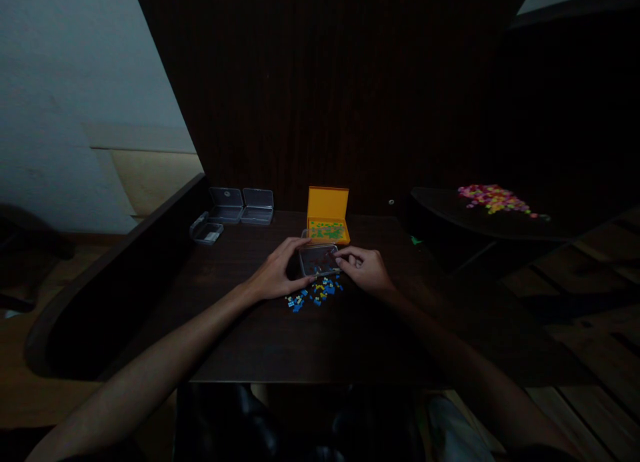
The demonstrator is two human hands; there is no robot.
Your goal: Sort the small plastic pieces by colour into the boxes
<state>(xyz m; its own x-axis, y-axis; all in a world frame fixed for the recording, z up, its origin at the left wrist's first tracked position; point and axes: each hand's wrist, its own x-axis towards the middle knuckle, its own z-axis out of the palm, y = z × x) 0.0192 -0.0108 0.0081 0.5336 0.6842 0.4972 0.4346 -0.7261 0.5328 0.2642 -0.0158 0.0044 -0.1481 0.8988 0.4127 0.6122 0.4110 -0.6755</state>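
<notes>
A small clear plastic box [318, 257] with a few dark reddish bits inside is in the middle of the dark table. My left hand [275, 273] grips it from the left, thumb on its near edge and fingers at its far side. At the box's right side, my right hand [369, 270] is curled, with thumb and index finger pinched together. Whatever is between those fingertips is too small to make out. Just in front of the box lies a loose pile of tiny blue, yellow and pale pieces [320, 291].
Behind the box stands an open yellow case [327, 205] with green pieces inside. Several open clear boxes [257, 214] are at the back left. A heap of pink, orange and yellow pieces [495, 199] lies on a side shelf at right. A raised dark panel [115, 269] edges the left.
</notes>
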